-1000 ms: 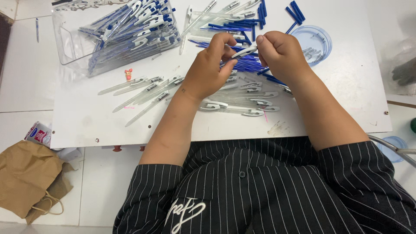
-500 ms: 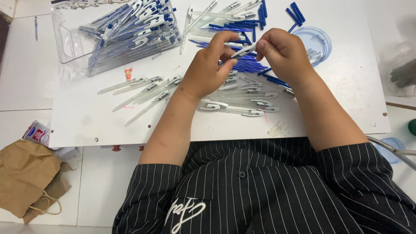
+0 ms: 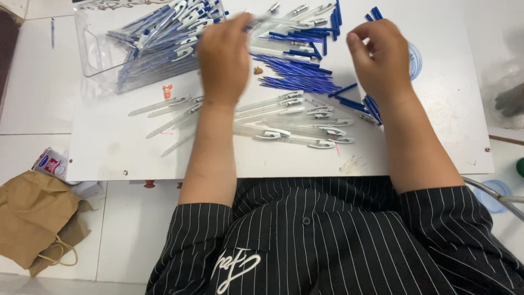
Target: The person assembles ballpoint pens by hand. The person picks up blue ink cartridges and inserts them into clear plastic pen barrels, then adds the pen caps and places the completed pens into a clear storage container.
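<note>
My left hand (image 3: 224, 57) holds a finished pen (image 3: 262, 19), fingers clamped on one end; its long axis runs left-right, and the clear bin (image 3: 93, 52) of pens lies just left of that hand, the nearer one. My right hand (image 3: 379, 57) hovers with fingers loosely curled over the blue refills (image 3: 297, 74), holding nothing I can see. Clear barrels (image 3: 295, 131) lie on the tabletop (image 3: 436, 136) between my forearms. The pen is motion-blurred; the bin's far edge is cut off.

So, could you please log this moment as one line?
left hand: carrying pen toward clear bin | right hand: empty, over blue refills | white board
</note>
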